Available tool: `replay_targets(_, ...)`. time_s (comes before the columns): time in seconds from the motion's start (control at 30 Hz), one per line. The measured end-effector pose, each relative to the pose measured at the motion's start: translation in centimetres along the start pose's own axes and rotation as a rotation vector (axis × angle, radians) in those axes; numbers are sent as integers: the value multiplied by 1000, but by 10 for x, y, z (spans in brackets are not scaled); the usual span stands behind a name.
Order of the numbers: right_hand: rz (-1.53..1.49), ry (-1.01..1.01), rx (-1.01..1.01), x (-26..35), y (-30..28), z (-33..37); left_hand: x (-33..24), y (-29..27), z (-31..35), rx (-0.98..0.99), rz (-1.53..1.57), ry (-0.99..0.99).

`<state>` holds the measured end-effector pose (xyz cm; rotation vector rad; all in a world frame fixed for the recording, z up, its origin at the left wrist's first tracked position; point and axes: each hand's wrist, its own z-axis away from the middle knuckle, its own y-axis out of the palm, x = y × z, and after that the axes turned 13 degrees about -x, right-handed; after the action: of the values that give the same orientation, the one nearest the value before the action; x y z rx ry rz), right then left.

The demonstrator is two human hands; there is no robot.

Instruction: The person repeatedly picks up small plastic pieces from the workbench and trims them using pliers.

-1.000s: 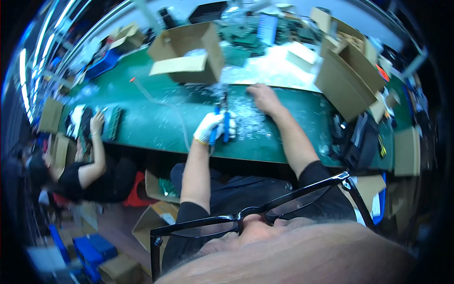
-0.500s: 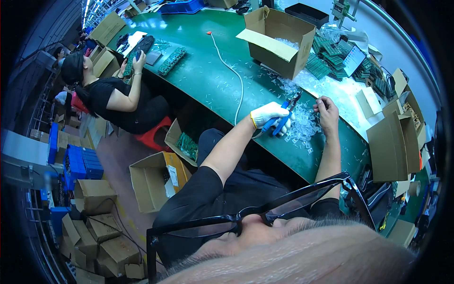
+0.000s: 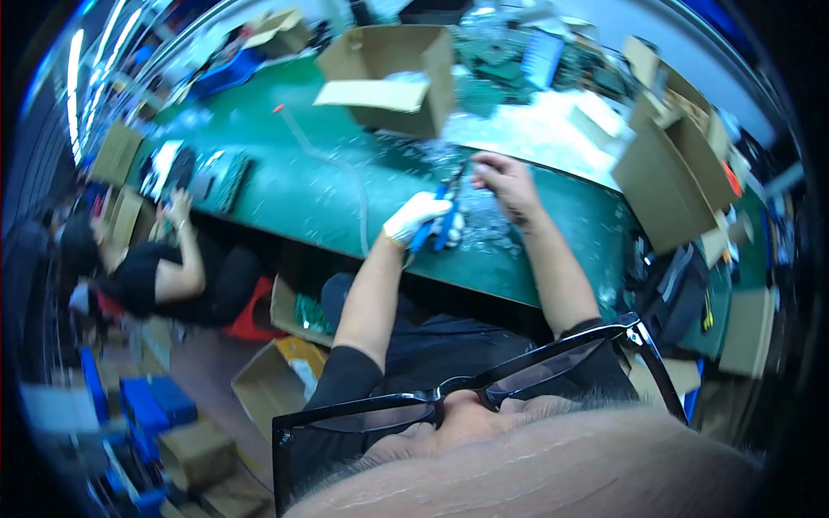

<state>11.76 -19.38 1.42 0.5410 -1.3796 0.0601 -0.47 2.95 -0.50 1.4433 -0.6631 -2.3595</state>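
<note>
My left hand [image 3: 413, 217], in a white knit glove, is closed around blue-handled pliers [image 3: 447, 228]. Their dark jaws point away from me, over the green table [image 3: 332, 203]. Bare and with its fingers curled into a pinch, my right hand [image 3: 508, 183] is just right of the jaws. Whatever lies between those fingertips is too small and blurred to name. Beneath and between both hands spreads a heap of small clear plastic pieces [image 3: 488, 226].
An open cardboard box [image 3: 401, 108] stands beyond my hands, with stacked green circuit boards [image 3: 492, 56] to its right. Another carton [image 3: 669, 186] sits at the right. A white cable [image 3: 354, 186] crosses the table. At the left a co-worker [image 3: 151, 272] sits handling something.
My view has turned, shifting the whole scene and blurring it. My right hand has come closer to the pliers' jaws. The pliers remain in my left hand.
</note>
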Motion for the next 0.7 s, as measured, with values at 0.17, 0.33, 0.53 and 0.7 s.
replay_targets(0.17, -244, 71, -51, 0, -13, 8, 0, 18, -7, 12, -84, -8)
replay_targets(0.33, -249, 42, -45, -2, -16, 6, -1, 23, -4, 1, -98, 11)
replay_targets(0.53, -198, 9, -69, -3, -18, 3, 3, 17, -8, -13, -93, -17)
replay_targets(0.7, -184, -7, -95, -2, -18, 5, 7, 17, -10, -35, -131, 23)
